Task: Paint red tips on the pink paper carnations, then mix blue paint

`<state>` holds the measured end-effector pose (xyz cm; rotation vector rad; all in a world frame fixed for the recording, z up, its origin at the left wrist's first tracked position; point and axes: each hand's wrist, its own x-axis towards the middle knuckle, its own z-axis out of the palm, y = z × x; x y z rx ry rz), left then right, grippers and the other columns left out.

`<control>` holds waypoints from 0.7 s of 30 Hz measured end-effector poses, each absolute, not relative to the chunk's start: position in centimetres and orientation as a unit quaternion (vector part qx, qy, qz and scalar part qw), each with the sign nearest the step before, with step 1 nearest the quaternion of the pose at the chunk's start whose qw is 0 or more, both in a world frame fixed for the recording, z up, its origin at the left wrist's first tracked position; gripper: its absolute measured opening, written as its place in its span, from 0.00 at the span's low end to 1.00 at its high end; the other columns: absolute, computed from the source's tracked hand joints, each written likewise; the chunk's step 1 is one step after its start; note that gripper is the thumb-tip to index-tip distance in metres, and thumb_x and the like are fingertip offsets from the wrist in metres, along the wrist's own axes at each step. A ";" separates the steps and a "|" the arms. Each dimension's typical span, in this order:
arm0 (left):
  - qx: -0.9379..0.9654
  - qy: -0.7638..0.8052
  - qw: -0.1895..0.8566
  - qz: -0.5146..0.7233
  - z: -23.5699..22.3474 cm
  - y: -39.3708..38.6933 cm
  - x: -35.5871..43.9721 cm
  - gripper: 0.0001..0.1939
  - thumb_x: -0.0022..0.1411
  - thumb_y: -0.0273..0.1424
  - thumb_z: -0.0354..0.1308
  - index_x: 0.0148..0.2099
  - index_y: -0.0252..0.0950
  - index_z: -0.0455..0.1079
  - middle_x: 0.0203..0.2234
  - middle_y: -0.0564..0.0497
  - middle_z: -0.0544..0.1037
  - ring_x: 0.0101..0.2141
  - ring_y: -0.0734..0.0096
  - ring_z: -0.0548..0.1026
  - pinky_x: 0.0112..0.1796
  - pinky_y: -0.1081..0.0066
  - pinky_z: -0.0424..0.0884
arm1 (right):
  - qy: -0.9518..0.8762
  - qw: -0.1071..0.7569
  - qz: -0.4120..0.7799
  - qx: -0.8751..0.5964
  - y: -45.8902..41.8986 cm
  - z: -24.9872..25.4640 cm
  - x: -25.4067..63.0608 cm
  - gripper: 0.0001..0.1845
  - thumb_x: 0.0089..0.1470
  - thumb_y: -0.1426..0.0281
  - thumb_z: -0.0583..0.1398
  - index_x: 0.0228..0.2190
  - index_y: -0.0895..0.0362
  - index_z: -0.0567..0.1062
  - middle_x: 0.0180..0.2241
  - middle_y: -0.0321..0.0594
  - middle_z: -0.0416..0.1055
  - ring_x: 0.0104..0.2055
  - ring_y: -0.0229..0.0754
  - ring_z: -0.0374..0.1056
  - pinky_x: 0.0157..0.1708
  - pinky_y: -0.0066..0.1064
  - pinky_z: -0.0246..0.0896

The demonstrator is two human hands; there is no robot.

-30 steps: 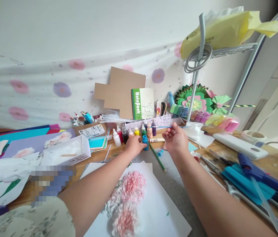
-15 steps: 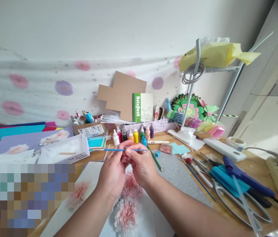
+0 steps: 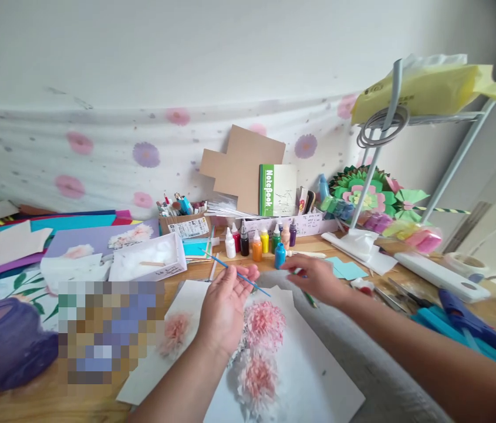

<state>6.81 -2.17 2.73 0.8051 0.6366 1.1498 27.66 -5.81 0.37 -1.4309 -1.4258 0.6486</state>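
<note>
My left hand (image 3: 225, 308) holds a thin blue paintbrush (image 3: 234, 272) between thumb and fingers, its palm turned up and the other fingers loosely curled. The brush slants across the hand over white paper. Below it, fluffy pink-and-white paper flowers (image 3: 259, 379) lie on a white sheet (image 3: 313, 376). My right hand (image 3: 313, 276) reaches forward, fingers curved and apart, with nothing seen in them. Its fingertips are close to an uncapped blue paint bottle (image 3: 280, 257); whether they touch it I cannot tell. A green pencil (image 3: 310, 300) lies partly beneath this hand.
Several paint bottles (image 3: 257, 247) stand in a row at the back. A white box (image 3: 172, 264) of white filling lies left, near a purple pot (image 3: 10, 341). A blue glue gun (image 3: 472, 317) rests right, beside a white rack (image 3: 377, 158). A notebook (image 3: 280, 189) leans behind.
My hands have parted: the right has let go of the brush and moved right, toward the blue bottle. My left hand keeps the brush, now tilted. The view has swung left.
</note>
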 end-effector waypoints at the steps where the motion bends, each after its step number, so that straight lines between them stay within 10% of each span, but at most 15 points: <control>1: 0.366 0.296 0.717 0.514 2.5 -2.2 6.8 0.20 0.46 0.47 0.73 0.27 0.37 0.73 0.31 0.45 0.83 0.40 0.59 0.81 0.47 0.60 0.74 | -0.615 0.437 0.238 -0.612 -5.9 0.2 29.9 0.08 0.47 0.69 0.68 0.33 0.54 0.82 0.42 0.47 0.78 0.44 0.50 0.72 0.52 0.49 0.65; 10: 0.457 0.359 0.675 0.455 1.8 -2.7 7.2 0.24 0.46 0.52 0.70 0.25 0.36 0.69 0.15 0.56 0.69 0.18 0.75 0.65 0.22 0.74 0.63 | -0.755 0.092 0.125 -0.637 -5.1 -1.2 34.5 0.14 0.63 0.62 0.61 0.47 0.57 0.75 0.51 0.44 0.73 0.53 0.46 0.70 0.54 0.48 0.67; 21: 0.491 0.390 0.635 0.452 1.3 -2.1 7.0 0.24 0.49 0.53 0.66 0.32 0.36 0.73 0.16 0.60 0.59 0.17 0.80 0.52 0.19 0.76 0.47 | -0.691 0.102 0.039 -0.715 -1.6 4.0 34.5 0.17 0.64 0.61 0.60 0.51 0.57 0.73 0.51 0.44 0.73 0.48 0.44 0.72 0.47 0.43 0.72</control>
